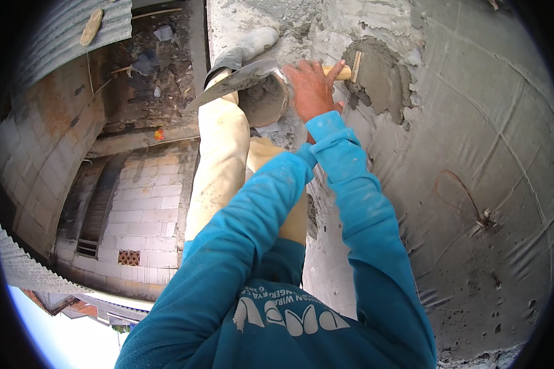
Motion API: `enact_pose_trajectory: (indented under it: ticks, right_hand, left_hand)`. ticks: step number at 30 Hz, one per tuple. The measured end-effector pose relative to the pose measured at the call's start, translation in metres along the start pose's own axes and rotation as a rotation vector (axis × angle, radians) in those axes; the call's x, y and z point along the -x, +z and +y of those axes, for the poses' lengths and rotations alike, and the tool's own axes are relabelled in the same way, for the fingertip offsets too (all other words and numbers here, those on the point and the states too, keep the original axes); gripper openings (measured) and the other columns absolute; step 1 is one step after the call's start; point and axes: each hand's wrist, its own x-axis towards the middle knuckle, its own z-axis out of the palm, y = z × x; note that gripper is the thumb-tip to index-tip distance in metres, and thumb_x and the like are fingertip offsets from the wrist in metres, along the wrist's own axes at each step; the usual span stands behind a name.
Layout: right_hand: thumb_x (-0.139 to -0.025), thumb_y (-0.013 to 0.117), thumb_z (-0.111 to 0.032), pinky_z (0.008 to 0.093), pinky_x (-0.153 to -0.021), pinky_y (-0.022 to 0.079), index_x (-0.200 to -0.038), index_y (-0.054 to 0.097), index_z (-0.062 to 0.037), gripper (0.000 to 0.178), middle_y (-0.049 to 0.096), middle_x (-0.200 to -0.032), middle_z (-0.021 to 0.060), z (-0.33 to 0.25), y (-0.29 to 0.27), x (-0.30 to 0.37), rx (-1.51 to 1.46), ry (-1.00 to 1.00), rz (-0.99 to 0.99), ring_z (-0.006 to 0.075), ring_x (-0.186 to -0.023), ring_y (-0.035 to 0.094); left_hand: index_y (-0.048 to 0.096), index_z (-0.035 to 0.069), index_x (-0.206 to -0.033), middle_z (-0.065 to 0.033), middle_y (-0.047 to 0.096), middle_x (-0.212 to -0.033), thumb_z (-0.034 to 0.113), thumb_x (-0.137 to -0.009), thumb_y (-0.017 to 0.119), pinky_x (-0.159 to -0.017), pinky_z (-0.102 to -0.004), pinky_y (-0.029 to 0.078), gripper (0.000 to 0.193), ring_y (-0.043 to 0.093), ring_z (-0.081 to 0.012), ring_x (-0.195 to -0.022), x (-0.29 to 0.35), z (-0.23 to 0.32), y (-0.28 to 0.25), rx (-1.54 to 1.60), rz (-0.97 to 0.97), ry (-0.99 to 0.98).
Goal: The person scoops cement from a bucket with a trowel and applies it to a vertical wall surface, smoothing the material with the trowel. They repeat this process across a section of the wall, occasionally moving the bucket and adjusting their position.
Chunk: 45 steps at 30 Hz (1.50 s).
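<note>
Beside the wet cement patch (388,80) on the wall (486,154), a wooden handle (345,73) meets the person's right hand (314,89), fingers spread, grip unclear; the left hand (311,138) is mostly hidden, its fingers untellable. White lettering (309,320) sits upside down on the blue shirt (258,355).
</note>
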Motion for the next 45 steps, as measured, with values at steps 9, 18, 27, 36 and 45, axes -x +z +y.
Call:
enact_pose_trajectory:
  ticks: [9, 18, 27, 36, 45]
  right_hand:
    - [-0.073, 0.07, -0.002, 0.0787, -0.107, 0.006, -0.122, 0.061, -0.0219, 0.054, 0.056, -0.118, 0.0062, 0.0, -0.003, -0.008, 0.077, -0.003, 0.004, 0.0318, -0.118, 0.049]
    - [-0.073, 0.069, -0.002, 0.0782, -0.107, 0.005, -0.122, 0.061, -0.0218, 0.053, 0.057, -0.119, 0.0063, 0.005, 0.002, -0.01, 0.063, -0.002, 0.025, 0.0337, -0.119, 0.049]
    - [-0.078, 0.063, -0.006, 0.0762, -0.106, 0.013, -0.103, 0.063, -0.0179, 0.028, 0.055, -0.099, 0.0069, -0.024, -0.021, -0.006, -0.099, -0.067, 0.299, 0.0313, -0.106, 0.052]
    - [-0.072, 0.06, 0.001, 0.0557, -0.105, 0.029, -0.104, 0.06, -0.0086, 0.034, 0.057, -0.096, 0.0115, -0.073, -0.103, 0.034, -0.584, 0.001, 0.464, 0.034, -0.099, 0.054]
    - [-0.083, 0.062, -0.004, 0.0378, -0.089, 0.048, -0.12, 0.055, -0.0005, 0.038, 0.062, -0.108, 0.0129, -0.014, -0.124, 0.113, -0.866, 0.369, 0.432, 0.0236, -0.102, 0.059]
  left_hand:
    - [0.063, 0.017, -0.125, -0.0066, 0.061, -0.1, 0.025, -0.088, 0.068, -0.082, -0.0346, 0.043, 0.039, 0.055, -0.0193, -0.087, -0.004, 0.006, -0.004, 0.007, -0.016, -0.001]
    - [0.063, 0.016, -0.125, -0.0068, 0.061, -0.098, 0.025, -0.088, 0.067, -0.081, -0.0343, 0.044, 0.038, 0.054, -0.0189, -0.085, -0.009, 0.011, -0.003, 0.013, -0.012, 0.003]
    - [0.063, 0.016, -0.124, -0.0071, 0.06, -0.095, 0.024, -0.089, 0.066, -0.079, -0.034, 0.044, 0.036, 0.054, -0.0186, -0.084, -0.013, 0.013, -0.003, 0.04, 0.013, -0.037]
    - [0.06, 0.015, -0.126, -0.0103, 0.061, -0.097, 0.021, -0.091, 0.061, -0.076, -0.033, 0.047, 0.035, 0.057, -0.0217, -0.082, -0.031, 0.008, -0.045, 0.655, -0.343, 0.248]
    - [0.07, 0.01, -0.11, -0.0176, 0.062, -0.109, 0.03, -0.084, 0.068, -0.087, -0.0427, 0.049, 0.032, 0.06, -0.0348, -0.098, -0.048, -0.009, -0.024, -0.112, -0.12, 0.243]
